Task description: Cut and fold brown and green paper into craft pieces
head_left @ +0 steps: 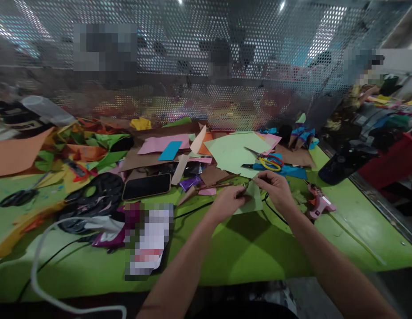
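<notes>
Between my two hands is a small piece of pale green paper (253,200), held above the green tabletop. My left hand (228,201) pinches its left edge with closed fingers. At the top right corner, the fingertips of my right hand (275,188) close on the same paper. Just beyond lie scissors (270,162) with red and yellow handles, resting on a large pale green sheet (237,148). A pink glue gun (320,203) sits to the right of my right hand. Brown paper pieces (214,176) are past my left hand.
A phone (146,186), a pixelated packet (152,241) and a purple wipes pack (109,235) lie left. Coloured paper scraps (92,146) crowd the far left. A dark bottle (345,161) stands right. A perforated metal panel (192,66) closes off the back. Black cable (194,209) crosses the table (245,252).
</notes>
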Action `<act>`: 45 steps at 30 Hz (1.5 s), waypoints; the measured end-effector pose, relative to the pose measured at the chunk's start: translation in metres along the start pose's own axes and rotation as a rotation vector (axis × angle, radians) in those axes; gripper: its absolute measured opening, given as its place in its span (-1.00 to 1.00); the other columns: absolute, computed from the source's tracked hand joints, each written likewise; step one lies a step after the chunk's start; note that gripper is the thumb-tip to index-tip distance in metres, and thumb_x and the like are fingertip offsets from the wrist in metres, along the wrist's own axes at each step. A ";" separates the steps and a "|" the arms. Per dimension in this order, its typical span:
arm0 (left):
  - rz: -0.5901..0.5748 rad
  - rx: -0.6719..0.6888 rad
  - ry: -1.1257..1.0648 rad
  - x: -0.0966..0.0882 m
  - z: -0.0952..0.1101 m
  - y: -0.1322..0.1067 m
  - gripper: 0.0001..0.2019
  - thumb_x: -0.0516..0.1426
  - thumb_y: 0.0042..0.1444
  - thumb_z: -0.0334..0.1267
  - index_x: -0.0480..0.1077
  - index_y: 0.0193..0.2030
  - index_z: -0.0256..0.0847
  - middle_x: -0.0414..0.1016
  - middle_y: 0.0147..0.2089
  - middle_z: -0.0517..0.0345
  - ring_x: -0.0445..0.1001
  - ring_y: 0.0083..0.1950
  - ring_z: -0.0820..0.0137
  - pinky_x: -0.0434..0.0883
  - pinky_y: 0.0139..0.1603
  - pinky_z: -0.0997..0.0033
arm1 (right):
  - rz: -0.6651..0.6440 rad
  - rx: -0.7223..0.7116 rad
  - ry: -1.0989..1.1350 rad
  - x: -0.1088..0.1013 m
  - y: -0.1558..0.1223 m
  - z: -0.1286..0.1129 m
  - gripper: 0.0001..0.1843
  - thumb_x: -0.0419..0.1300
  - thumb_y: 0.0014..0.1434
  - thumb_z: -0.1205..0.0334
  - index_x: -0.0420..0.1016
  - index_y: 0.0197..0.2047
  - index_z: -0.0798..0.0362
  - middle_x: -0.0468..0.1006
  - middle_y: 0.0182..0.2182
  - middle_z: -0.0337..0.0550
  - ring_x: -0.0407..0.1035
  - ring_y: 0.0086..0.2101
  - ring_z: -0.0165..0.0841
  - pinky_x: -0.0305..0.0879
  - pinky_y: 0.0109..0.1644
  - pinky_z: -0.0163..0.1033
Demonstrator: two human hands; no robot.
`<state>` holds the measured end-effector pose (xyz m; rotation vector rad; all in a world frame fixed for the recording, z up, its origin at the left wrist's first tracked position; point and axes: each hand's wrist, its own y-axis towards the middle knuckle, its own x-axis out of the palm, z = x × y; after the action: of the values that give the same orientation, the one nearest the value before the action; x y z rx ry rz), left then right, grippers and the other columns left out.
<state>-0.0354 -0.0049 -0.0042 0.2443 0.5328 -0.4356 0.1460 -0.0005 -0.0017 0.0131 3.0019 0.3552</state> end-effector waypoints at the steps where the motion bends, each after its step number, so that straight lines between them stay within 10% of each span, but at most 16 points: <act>1: -0.012 -0.010 0.014 0.000 0.001 0.000 -0.79 0.09 0.06 -0.27 0.18 -0.54 -0.20 0.18 -0.53 0.31 0.18 -0.44 0.47 0.06 -0.43 0.45 | 0.008 -0.010 0.004 -0.001 0.000 0.000 -0.78 0.33 0.03 0.08 0.49 -0.41 0.05 0.41 -0.48 -0.28 0.21 -0.44 -0.41 0.14 -0.33 -0.29; 14: 0.291 -0.070 -0.393 0.000 -0.003 0.006 -0.79 0.16 0.08 -0.14 0.44 -0.33 -0.27 0.53 -0.32 0.10 0.42 -0.28 0.35 0.33 -0.25 0.39 | -0.174 0.122 0.004 0.002 0.000 -0.006 -0.61 0.37 -0.08 -0.10 0.43 -0.49 0.04 0.35 -0.59 -0.32 0.20 -0.53 -0.44 0.16 -0.44 -0.30; 32: -0.026 -0.181 -0.643 -0.012 -0.003 -0.002 -0.70 0.28 0.00 -0.06 0.42 -0.37 -0.28 0.55 -0.43 0.06 0.51 -0.37 0.39 0.46 -0.34 0.41 | 0.212 0.082 0.105 -0.009 0.007 -0.006 -0.70 0.39 -0.12 0.01 0.45 -0.47 0.03 0.40 -0.58 -0.29 0.23 -0.54 -0.42 0.19 -0.44 -0.28; 40: 0.018 -0.188 -0.616 -0.011 -0.002 -0.003 -0.65 0.17 0.09 0.07 0.36 -0.37 -0.23 0.50 -0.41 0.14 0.48 -0.36 0.41 0.41 -0.27 0.39 | 0.212 0.069 0.054 -0.011 0.008 -0.006 -0.68 0.37 -0.09 -0.04 0.42 -0.47 0.01 0.38 -0.58 -0.28 0.24 -0.54 -0.40 0.21 -0.44 -0.26; 45: 0.126 -0.086 -0.233 -0.011 -0.004 -0.002 -0.74 0.08 0.20 -0.08 0.31 -0.41 -0.18 0.43 -0.47 0.20 0.41 -0.38 0.39 0.30 -0.30 0.41 | 0.224 0.072 0.079 -0.011 0.008 -0.006 -0.68 0.38 -0.12 -0.01 0.43 -0.49 0.02 0.39 -0.58 -0.29 0.24 -0.54 -0.41 0.20 -0.43 -0.25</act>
<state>-0.0471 -0.0016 -0.0019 0.1412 0.3052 -0.3128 0.1560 0.0059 0.0075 0.3518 3.0962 0.2745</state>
